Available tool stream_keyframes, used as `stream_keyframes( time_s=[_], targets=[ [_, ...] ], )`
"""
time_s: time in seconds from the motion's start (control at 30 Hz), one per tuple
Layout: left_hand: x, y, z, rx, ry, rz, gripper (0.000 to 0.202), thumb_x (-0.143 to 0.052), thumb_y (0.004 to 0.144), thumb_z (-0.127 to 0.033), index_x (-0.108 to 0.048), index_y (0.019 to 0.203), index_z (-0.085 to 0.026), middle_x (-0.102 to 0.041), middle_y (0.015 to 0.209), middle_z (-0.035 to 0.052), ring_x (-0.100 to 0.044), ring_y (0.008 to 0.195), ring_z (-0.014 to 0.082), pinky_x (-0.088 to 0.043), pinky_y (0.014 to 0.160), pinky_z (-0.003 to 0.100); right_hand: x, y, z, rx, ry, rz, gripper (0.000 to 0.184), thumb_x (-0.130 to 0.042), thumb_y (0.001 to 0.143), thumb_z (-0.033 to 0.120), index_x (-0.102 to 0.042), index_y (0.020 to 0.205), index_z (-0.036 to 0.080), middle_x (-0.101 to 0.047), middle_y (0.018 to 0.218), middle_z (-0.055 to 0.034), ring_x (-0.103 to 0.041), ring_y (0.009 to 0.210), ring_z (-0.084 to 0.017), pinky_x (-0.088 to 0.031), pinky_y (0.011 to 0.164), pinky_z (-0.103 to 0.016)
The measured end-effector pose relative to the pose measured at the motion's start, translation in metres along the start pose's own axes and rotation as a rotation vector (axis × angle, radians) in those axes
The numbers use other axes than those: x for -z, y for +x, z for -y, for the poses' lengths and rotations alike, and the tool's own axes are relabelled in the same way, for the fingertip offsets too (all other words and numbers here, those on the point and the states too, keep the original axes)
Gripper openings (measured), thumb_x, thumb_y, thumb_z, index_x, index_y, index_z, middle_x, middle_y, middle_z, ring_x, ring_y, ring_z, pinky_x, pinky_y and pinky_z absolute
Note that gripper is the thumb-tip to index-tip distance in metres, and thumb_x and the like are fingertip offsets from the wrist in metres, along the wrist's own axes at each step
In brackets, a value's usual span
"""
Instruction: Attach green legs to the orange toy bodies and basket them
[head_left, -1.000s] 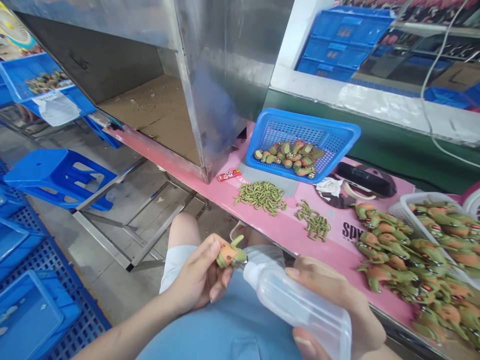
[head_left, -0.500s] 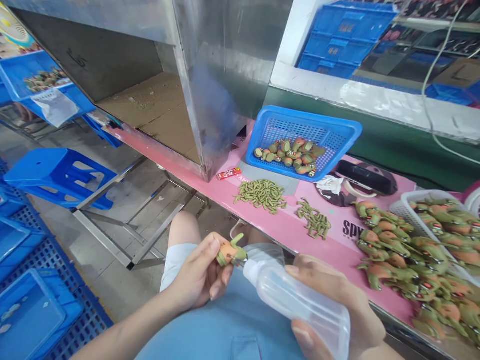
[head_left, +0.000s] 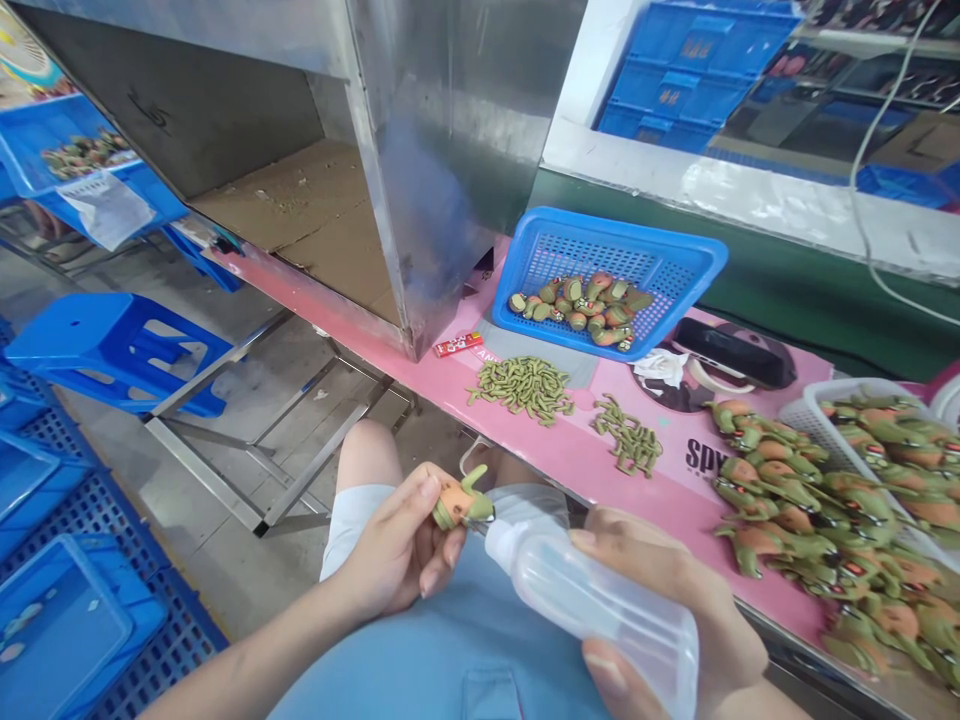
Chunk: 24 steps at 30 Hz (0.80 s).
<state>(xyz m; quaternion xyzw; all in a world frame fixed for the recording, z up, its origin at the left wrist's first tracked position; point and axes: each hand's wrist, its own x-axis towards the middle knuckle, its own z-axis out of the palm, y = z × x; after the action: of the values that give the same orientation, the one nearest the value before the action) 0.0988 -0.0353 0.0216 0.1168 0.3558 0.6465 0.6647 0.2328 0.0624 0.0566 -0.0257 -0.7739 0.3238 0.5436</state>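
Observation:
Over my lap, my left hand (head_left: 409,535) pinches a small green-and-orange toy figure (head_left: 459,502) with a green piece sticking up from it. My right hand (head_left: 675,590) is wrapped round a translucent squeeze bottle (head_left: 600,605). The bottle's thin tip points left and meets, or nearly meets, the underside of the figure; exact contact is hard to make out. On the pink table lie a larger pile of small green curved pieces (head_left: 521,388) and a smaller pile of green pieces (head_left: 628,437). Several finished-looking figures (head_left: 810,500) are heaped at the right.
A blue basket (head_left: 611,240) with figure bodies stands at the back of the pink table (head_left: 442,385). Left of it rises a metal booth (head_left: 450,150). A white basket (head_left: 806,410) holds more figures. A black case (head_left: 735,355) lies behind. A blue stool (head_left: 112,345) stands left.
The bottle tip has shifted very slightly at the figure's underside. Both hands keep their hold, and the things on the table stay put.

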Motion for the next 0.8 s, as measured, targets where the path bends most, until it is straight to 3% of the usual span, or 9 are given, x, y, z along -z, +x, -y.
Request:
stream_keyframes(
  time_s=[0.27,0.43,0.8],
  targets=[
    [0.0024,0.0005,0.0019,-0.012,-0.03,0.018,0.026,-0.054,0.082,-0.041,-0.051,0.075,-0.016,-0.055,0.048,-0.0028,-0.032,0.027,0.0011,-0.029,0.028,0.008,-0.001,0.0006,0.0006,-0.02,0.001,-0.027,0.019,-0.05,0.086,0.024,-0.051,0.094,0.007,-0.039,0.052,0.0018,-0.038,0.038,-0.01,-0.028,0.031,-0.025],
    [0.0008,0.0003,0.0008,0.0,-0.023,-0.007,0.027,-0.056,0.08,-0.042,-0.051,0.074,-0.016,-0.055,0.047,-0.0028,-0.033,0.027,0.0009,-0.03,0.028,0.008,0.0029,0.0002,0.0024,-0.027,-0.049,0.021,0.019,-0.049,0.087,0.026,-0.05,0.092,0.008,-0.039,0.051,0.0016,-0.042,0.04,-0.012,-0.033,0.033,-0.025],
    [-0.0016,0.0022,-0.001,0.031,-0.012,-0.05,0.032,-0.062,0.074,-0.045,-0.048,0.073,-0.017,-0.055,0.046,-0.0034,-0.032,0.026,0.0012,-0.028,0.027,0.009,0.0062,0.0017,0.0013,-0.021,-0.055,0.021,0.017,-0.05,0.086,0.024,-0.052,0.089,0.007,-0.041,0.052,0.0006,-0.039,0.038,-0.009,-0.031,0.032,-0.024]
  ],
)
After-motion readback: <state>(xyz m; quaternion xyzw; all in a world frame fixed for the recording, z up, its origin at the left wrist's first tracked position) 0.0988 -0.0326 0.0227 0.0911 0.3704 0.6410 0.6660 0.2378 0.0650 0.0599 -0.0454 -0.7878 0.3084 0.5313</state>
